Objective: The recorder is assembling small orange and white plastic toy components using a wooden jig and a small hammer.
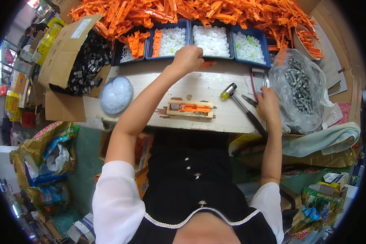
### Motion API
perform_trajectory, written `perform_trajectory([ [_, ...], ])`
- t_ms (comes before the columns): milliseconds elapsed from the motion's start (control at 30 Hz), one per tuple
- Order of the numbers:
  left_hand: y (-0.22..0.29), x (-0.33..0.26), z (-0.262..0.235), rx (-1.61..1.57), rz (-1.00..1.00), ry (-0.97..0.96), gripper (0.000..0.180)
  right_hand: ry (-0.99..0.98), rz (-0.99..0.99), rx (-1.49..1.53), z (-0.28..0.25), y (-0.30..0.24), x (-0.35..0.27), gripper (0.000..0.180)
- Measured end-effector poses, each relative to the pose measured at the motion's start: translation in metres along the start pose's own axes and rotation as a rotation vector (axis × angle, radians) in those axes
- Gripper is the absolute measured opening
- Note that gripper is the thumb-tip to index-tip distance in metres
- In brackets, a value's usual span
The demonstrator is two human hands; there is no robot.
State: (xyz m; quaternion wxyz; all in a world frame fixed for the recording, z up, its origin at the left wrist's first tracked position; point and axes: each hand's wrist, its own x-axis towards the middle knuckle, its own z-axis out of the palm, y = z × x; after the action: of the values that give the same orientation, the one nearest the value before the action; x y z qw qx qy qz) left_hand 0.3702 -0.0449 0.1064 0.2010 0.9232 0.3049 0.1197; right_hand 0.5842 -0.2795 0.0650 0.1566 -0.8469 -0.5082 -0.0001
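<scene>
By the front edge of your tabletop, a pale wooden fixture lies lengthwise, cradling an orange plastic housing with a grey block at its left end. Toward the far edge, your blue tray and the dark tray just right of it hold white plastic pieces; toward the right edge lies a dark-tipped hand tool.

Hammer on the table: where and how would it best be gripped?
Probably by its black handle, with the right hand coming from above on the near right side. The hammer lies diagonally on the table, its head pointing away to the left, while the long, slim handle slants back to the near edge.
</scene>
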Motion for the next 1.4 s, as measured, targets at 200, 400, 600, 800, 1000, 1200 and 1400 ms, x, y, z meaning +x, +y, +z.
perform_trajectory([
  [200, -0.004, 0.075, 0.033, 0.229, 0.089, 0.11, 0.016, -0.091, 0.049, -0.102, -0.005, 0.001, 0.009, 0.019],
  [400, -0.019, 0.095, 0.049, 0.199, 0.111, 0.091, 0.01, 0.038, 0.089, -0.168, -0.007, -0.008, 0.019, 0.014],
  [600, -0.023, 0.088, 0.043, 0.1, 0.118, 0.123, 0.009, -0.058, 0.168, -0.197, 0.009, 0.005, 0.032, 0.019],
  [800, -0.027, 0.077, 0.022, -0.281, 0.119, 0.353, 0.01, -0.011, 0.068, -0.16, 0.011, 0.016, 0.028, 0.016],
  [1000, 0.0, 0.017, -0.007, -1.025, -0.088, 0.201, 0.011, 0.146, -0.028, -0.024, 0.009, 0.016, 0.021, 0.013],
  [1200, 0.008, -0.062, 0.012, -1.398, -0.022, 0.167, 0.008, 0.029, 0.061, 0.728, -0.012, -0.025, 0.01, 0.011],
  [1400, 0.034, -0.129, 0.025, -1.438, 0.051, 0.226, 0.01, -0.368, -0.002, 1.324, -0.023, -0.116, -0.011, 0.009],
])
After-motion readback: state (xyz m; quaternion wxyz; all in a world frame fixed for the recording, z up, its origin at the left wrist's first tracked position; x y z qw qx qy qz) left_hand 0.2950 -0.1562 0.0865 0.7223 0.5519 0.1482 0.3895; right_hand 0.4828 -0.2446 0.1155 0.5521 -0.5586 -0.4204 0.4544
